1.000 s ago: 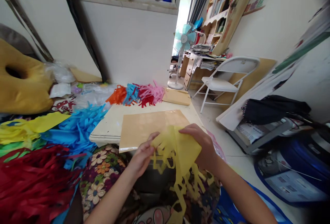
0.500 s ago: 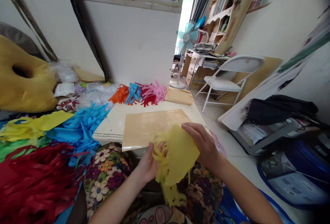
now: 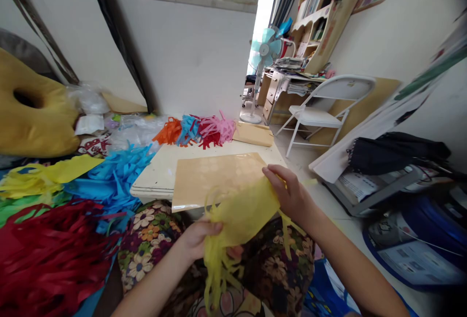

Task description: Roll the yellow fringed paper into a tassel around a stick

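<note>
A yellow fringed paper sheet (image 3: 241, 212) is stretched between both my hands above my lap. My left hand (image 3: 199, 238) grips its lower left end, fingers curled round the paper, and cut strips dangle below it. My right hand (image 3: 290, 193) pinches the upper right corner. Just beyond the paper lies a tan board (image 3: 215, 176) on a small cream table (image 3: 156, 173).
Small orange, blue, red and pink fringe bundles (image 3: 197, 131) lie at the table's far edge beside a wooden block (image 3: 253, 134). Heaps of red (image 3: 47, 254), blue (image 3: 113, 176) and yellow fringed paper (image 3: 40, 176) lie left. A white folding chair (image 3: 321, 113) stands right.
The yellow sheet was bunched between my hands; now it is pulled out wider. My left hand has dropped lower and my right hand has shifted slightly right.
</note>
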`<state>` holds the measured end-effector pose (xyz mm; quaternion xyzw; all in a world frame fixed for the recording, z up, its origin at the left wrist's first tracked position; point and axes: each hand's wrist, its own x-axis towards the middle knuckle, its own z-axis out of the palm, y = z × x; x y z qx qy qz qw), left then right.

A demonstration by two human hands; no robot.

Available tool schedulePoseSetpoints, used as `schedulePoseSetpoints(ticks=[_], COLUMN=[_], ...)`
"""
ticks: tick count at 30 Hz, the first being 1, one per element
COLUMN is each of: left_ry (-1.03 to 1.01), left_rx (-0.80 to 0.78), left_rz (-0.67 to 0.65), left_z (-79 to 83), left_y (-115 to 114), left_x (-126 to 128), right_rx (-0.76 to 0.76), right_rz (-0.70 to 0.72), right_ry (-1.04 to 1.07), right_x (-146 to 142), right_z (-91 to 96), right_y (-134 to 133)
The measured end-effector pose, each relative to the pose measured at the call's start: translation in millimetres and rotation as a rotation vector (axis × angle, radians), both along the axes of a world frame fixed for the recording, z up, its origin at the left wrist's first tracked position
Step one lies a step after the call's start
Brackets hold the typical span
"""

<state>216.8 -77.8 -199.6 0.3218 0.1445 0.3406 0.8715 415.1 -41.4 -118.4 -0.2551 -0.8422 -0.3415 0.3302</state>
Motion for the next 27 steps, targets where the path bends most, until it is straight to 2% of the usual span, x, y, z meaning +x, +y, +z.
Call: schedulePoseSetpoints(ticks=[4,9,12,15,20,27], left_ry=[0.133,0.487,0.692,0.795,0.874,1.056], left_rx=[-0.005,0.062,0.136,0.212,0.248,0.273], left_rz=[0.012,0.090,0.091,0.066,0.054,0.080], left_z=[14.3,41.7,53.9,59.7,54.2,32.9], left_y=[13,39,58,76,97,108], left_x=[-28,-57,-70,-79,-92,-105], right_rx=[0.030,-0.051,-0.092,-0.116,-0.156,-0.232], right_rz=[-0.059,-0.138,-0.155,-0.180,-0.306,-0.598], right_ry=[0.009,0.035,-0.025,-0.130,-0.273,-0.320], right_x=[18,38,40,37,42,82], right_z=[-10.0,-26.1,-35.7,-44.5,-50.5,-45.9], right_y=[16,35,48,62,81,99])
